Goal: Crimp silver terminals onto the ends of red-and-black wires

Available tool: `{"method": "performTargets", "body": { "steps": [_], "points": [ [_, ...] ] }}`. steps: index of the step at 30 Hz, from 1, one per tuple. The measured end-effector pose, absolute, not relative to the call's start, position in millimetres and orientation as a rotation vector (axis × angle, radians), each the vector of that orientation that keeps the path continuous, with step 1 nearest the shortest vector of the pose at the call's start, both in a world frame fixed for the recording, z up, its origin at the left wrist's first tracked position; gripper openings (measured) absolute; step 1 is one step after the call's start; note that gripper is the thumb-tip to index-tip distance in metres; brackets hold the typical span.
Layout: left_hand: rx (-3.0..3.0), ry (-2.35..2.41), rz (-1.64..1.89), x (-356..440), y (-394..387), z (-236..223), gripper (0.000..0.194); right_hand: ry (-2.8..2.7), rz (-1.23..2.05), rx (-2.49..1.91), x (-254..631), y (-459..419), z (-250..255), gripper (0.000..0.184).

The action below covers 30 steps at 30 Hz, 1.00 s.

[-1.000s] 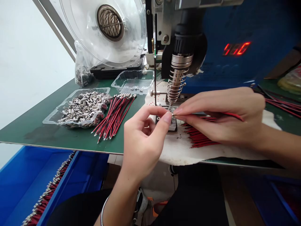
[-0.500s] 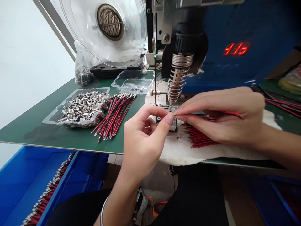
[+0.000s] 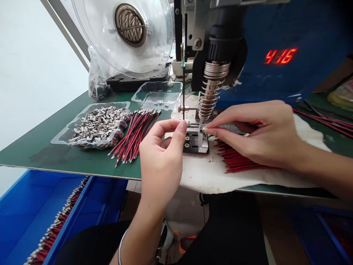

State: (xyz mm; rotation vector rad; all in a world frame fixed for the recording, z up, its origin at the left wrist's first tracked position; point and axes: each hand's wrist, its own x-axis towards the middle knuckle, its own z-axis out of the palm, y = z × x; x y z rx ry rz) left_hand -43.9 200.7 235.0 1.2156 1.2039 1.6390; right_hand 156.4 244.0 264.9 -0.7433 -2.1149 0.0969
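Observation:
My right hand (image 3: 256,132) pinches a thin wire between thumb and forefinger, and a bit of red wire (image 3: 258,122) shows inside the palm. Its fingertips are at the small metal fixture (image 3: 203,141), right below the soldering iron's tip (image 3: 202,117) with its coiled spring. To the left of the fixture, my left hand (image 3: 164,154) has its thumb and forefinger pressed together. Whatever they may hold is hidden. Under my right hand, a bundle of red and black wires (image 3: 234,158) lies on a white cloth (image 3: 204,176).
A clear tray (image 3: 62,137) full of metal connectors stands at left, beside finished-looking wires with connectors (image 3: 135,136). Behind are another clear tray (image 3: 143,90), a bag of parts (image 3: 96,81) and a clear reel (image 3: 157,36). Blue bins (image 3: 104,198) sit below the table edge.
My left hand has moved left, away from the right fingertips, uncovering the fixture. My right hand stays near the fixture. The red display digits now read 416.

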Motion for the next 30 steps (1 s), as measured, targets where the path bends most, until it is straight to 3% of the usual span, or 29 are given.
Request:
{"method": "performTargets", "body": {
  "steps": [9, 12, 14, 18, 24, 30],
  "points": [
    [1.184, 1.152, 1.705, -43, 204, 231, 0.009, -2.139, 0.049, -0.759, 158, 245, 263, 0.011],
    [1.247, 1.175, 1.716, -42, 204, 234, 0.015, -2.147, 0.023, -0.753, 159, 246, 261, 0.009],
    [1.366, 1.238, 1.727, -43, 203, 236, 0.018, -2.153, 0.008, -0.743, 159, 247, 260, 0.009],
    [1.747, 1.291, 1.735, -50, 202, 238, 0.004, -2.109, -0.027, -0.674, 161, 249, 262, 0.009],
    [2.529, 1.125, 1.729, -68, 207, 238, 0.025, -2.133, -0.014, -0.498, 163, 247, 266, 0.010],
    [2.800, 0.999, 1.651, -73, 211, 239, 0.019, -2.157, 0.024, -0.448, 158, 247, 263, 0.011]
  ]
}}
